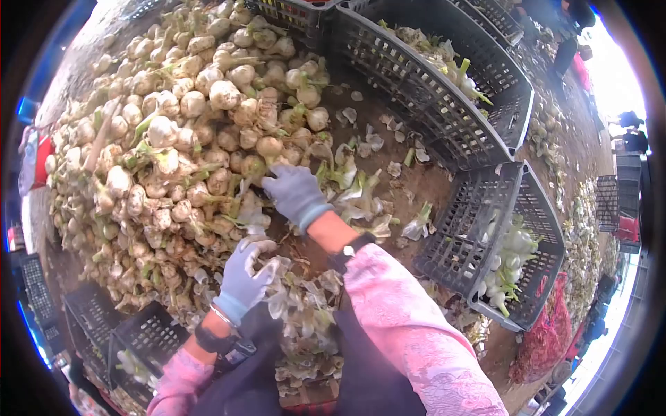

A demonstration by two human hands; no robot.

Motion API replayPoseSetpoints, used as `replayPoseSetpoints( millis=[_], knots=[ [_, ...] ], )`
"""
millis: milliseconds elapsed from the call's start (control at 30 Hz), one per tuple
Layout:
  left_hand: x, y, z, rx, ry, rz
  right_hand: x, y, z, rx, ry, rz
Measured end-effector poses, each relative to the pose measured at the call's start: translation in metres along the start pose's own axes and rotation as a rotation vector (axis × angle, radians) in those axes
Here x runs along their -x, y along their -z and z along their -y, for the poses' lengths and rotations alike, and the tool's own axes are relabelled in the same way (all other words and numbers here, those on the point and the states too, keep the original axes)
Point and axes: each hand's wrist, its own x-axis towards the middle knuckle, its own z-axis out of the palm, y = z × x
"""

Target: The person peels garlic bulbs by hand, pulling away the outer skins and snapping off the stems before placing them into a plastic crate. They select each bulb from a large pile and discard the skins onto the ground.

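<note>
My right hand [297, 197], in a grey glove, reaches to the near right edge of a big heap of garlic bulbs [193, 104]. Its fingertips close on a garlic bulb [253, 167] at the heap's edge; the stem side is partly hidden by the glove. My left hand [243, 279], gloved the same way, hovers lower down near the heap with fingers curved and apart. Nothing shows between them. Loose papery garlic skins [302, 298] lie beside it, in front of my lap.
A large black crate [423, 90] with trimmed garlic stands at upper right. Another black crate [475, 232] lies tilted at right, holding pale bulbs. Red mesh bags [544, 340] are beside it. More dark crates [149, 333] stand at lower left. Peelings [361, 197] litter the ground.
</note>
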Motion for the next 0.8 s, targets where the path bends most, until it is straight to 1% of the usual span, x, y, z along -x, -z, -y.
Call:
replayPoseSetpoints(
  millis=[33, 67, 100, 133, 167, 200, 233, 267, 300, 400, 467, 500, 533, 567, 600, 633, 667, 700, 733, 767, 800],
  knots=[
    [0.002, 0.003, 0.006, 0.095, 0.070, -0.017, 0.003, 0.010, 0.002, -0.214, -0.111, -0.096],
    [0.007, 0.001, 0.015, 0.271, 0.111, -0.052, 0.010, 0.026, 0.006, -0.438, -0.196, -0.187],
    [0.005, 0.000, 0.020, 0.450, 0.141, -0.102, 0.014, 0.054, 0.016, -0.459, -0.263, -0.230],
    [0.002, 0.006, 0.006, 0.662, 0.233, -0.074, 0.024, 0.063, 0.016, -0.563, -0.282, -0.265],
    [-0.001, 0.004, 0.021, 0.672, 0.093, -0.052, 0.034, 0.083, 0.025, -0.753, -0.407, -0.190],
    [-0.008, 0.010, 0.011, 0.792, 0.068, 0.015, 0.044, 0.094, 0.033, -1.065, -0.509, -0.146],
    [-0.014, 0.010, -0.005, 0.911, 0.043, 0.092, 0.052, 0.109, 0.039, -1.298, -0.621, 0.003],
    [-0.015, 0.004, -0.014, 1.044, 0.064, 0.085, 0.053, 0.114, 0.044, -1.318, -0.562, 0.041],
    [-0.014, 0.006, -0.015, 1.166, 0.226, 0.155, 0.055, 0.117, 0.048, -1.341, -0.510, 0.077],
    [-0.010, 0.007, -0.031, 0.869, 0.148, 0.001, 0.055, 0.125, 0.071, -2.093, -0.831, -0.082],
    [-0.007, 0.006, -0.039, 0.638, 0.096, -0.135, 0.068, 0.111, 0.075, -2.103, -0.893, -0.023],
    [-0.006, 0.006, -0.042, 0.550, 0.055, -0.148, 0.071, 0.106, 0.078, -2.105, -0.925, 0.003],
    [-0.005, 0.005, -0.044, 0.463, 0.012, -0.158, 0.061, 0.120, 0.094, -2.022, -0.913, -0.062],
    [-0.003, 0.003, -0.045, 0.378, -0.031, -0.165, 0.058, 0.125, 0.098, -2.021, -0.956, -0.057],
    [-0.001, 0.001, -0.043, 0.377, -0.063, -0.188, 0.063, 0.117, 0.097, -1.939, -0.954, -0.025],
    [-0.004, 0.004, -0.042, 0.228, -0.179, -0.215, 0.070, 0.108, 0.093, -1.837, -0.952, -0.011],
    [-0.002, 0.002, -0.046, 0.322, -0.072, -0.208, 0.072, 0.105, 0.093, -1.740, -0.917, -0.013],
    [-0.006, 0.010, -0.056, 0.094, -0.163, -0.199, 0.074, 0.103, 0.092, -1.624, -0.892, -0.023],
    [-0.004, 0.002, -0.053, 0.269, -0.107, -0.208, 0.078, 0.102, 0.091, -1.628, -0.901, -0.018],
    [-0.005, 0.003, -0.056, 0.323, -0.103, -0.179, 0.081, 0.099, 0.089, -1.648, -0.906, -0.006],
    [-0.003, -0.008, -0.041, 0.397, -0.124, -0.214, 0.080, 0.105, 0.086, -1.757, -0.919, -0.001]
  ],
)
